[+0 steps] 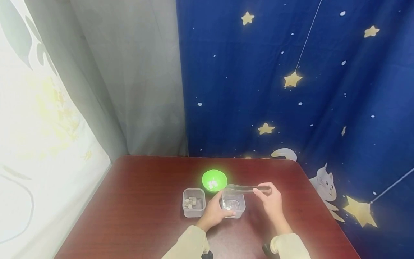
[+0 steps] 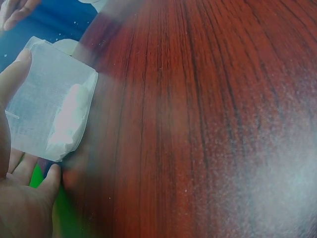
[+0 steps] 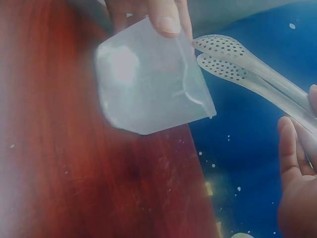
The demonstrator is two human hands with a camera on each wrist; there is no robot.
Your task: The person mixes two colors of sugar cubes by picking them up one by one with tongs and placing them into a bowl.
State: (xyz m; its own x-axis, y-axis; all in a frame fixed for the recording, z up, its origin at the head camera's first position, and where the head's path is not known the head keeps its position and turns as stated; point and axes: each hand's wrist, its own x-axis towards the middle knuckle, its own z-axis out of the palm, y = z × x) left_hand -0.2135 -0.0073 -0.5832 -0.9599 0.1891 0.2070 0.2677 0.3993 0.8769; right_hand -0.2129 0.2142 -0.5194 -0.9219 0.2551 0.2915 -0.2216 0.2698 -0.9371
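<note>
My left hand (image 1: pixel 213 213) grips a clear plastic container (image 1: pixel 238 213), thumb on the near side and fingers round the left. Whitish contents (image 2: pixel 69 119) show through its wall in the left wrist view. Perforated metal tongs (image 3: pixel 257 72) are held in my right hand (image 1: pixel 272 201). Their tips reach over the container's far rim in the head view, arms close together with a narrow gap and no piece between them. Just behind is a green bowl (image 1: pixel 207 177) with white pieces (image 1: pixel 212 184) in it.
A second clear container (image 1: pixel 194 214) stands left of my left hand, with several pale small blocks (image 1: pixel 191 203) inside. All of it is on a dark red wooden table (image 1: pixel 145 208). Behind the table hang a grey curtain (image 1: pixel 145 90) and a blue starred curtain (image 1: pixel 233 90).
</note>
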